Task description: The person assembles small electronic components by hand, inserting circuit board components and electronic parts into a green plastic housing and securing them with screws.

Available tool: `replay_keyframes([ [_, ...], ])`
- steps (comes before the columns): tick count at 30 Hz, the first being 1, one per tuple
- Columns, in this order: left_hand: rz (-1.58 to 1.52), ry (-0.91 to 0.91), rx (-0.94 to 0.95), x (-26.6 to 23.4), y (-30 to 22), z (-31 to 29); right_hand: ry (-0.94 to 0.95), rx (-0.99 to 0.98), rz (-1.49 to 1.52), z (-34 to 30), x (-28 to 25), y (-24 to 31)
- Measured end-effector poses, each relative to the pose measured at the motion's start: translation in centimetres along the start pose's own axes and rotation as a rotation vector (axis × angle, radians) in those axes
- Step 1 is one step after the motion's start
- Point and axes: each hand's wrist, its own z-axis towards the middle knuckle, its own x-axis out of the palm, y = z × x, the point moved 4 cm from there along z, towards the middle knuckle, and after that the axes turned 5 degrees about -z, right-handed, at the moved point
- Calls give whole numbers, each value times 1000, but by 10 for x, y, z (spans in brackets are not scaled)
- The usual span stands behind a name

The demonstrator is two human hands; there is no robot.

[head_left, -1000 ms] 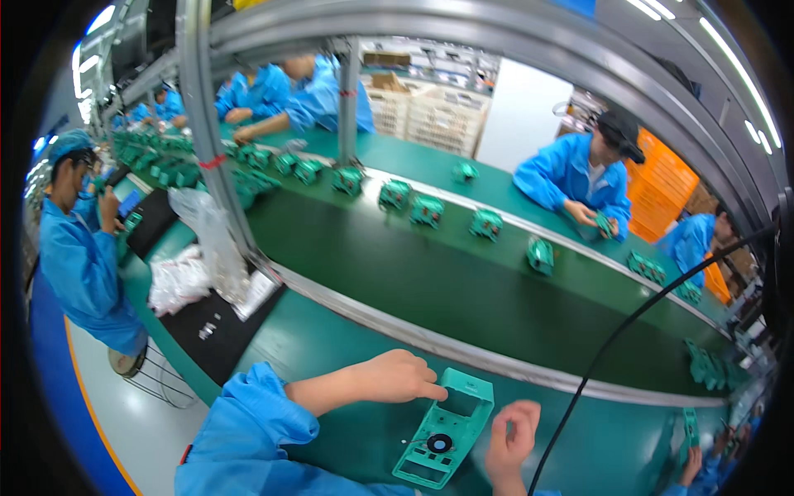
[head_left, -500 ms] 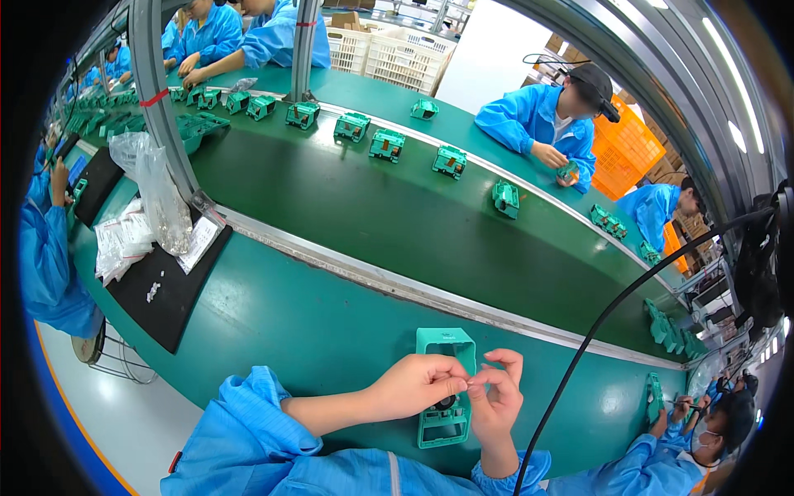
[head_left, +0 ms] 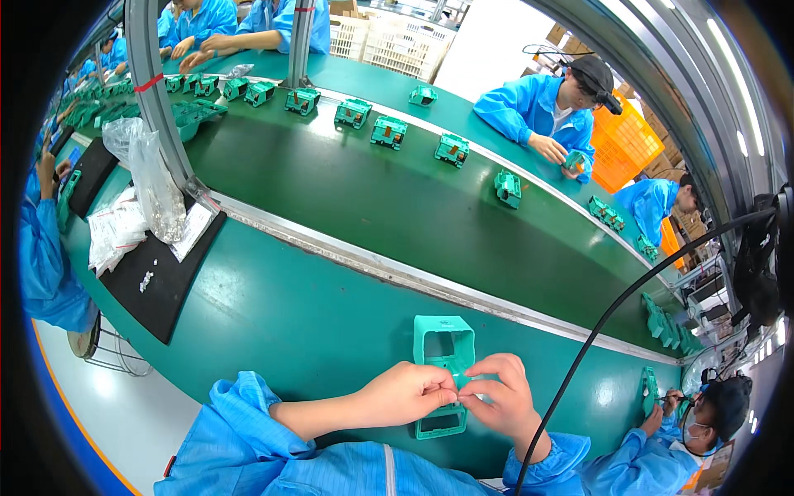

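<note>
A green plastic housing (head_left: 422, 341) with open window-like frames lies on the workbench right in front of me. Over its middle, my left hand (head_left: 411, 390) is closed in a pinch, thumb against forefinger. My right hand (head_left: 506, 400) comes in from the other side with thumb and forefinger pinched too, so that the fingertips of both hands meet. Whatever sits between them is too small and covered to make out. The fingers hide the centre of the housing.
Beyond a metal rail, a dark green conveyor belt (head_left: 347, 190) carries green housings (head_left: 389, 132). Plastic bags (head_left: 161, 198) and small white parts lie on a black mat (head_left: 157, 289) at left. A black cable (head_left: 608, 318) hangs at right. Co-workers (head_left: 542, 116) sit around.
Both hands have come down slightly toward the housing, and the right hand's fingers have curled in from a more raised pose. My view has shifted a little.
</note>
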Motion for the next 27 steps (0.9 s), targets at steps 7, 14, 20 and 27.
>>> replay_keyframes([
  [7, -17, 23, -29, 6, 4, 1, 28, 86, 85, -9, 3, -4],
  [14, 540, -224, 511, 22, -10, -17, 94, 138, 0, 3, -14, -21],
  [20, 751, 380, 681, 95, 33, -23, 485, 160, -291, 28, 28, -34],
  [27, 627, 305, 511, 88, 64, -8, 643, 193, -227, 20, 49, -44],
])
